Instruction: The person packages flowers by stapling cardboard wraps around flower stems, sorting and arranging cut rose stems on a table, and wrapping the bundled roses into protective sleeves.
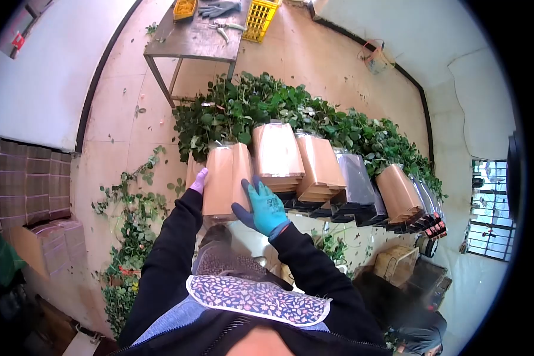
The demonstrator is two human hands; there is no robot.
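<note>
Floral, white-edged cloth bib (pixel 258 298) sits nearest; beyond, your spread, teal-gloved right hand (pixel 265 209) and lilac-gloved left hand (pixel 199 181), grip unclear, flank the tan, boxy paper-wrapped bundle (pixel 224 181); press evenly to avoid creasing.

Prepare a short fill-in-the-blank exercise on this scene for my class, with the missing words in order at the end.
1. The left grip and right grip are on either side of a brown package; the turquoise glove is on the ____ one.
2. The leaves just beyond that package are ____ in colour.
3. The crate beside the metal table is coloured ____.

Missing words: right; green; yellow.
</note>
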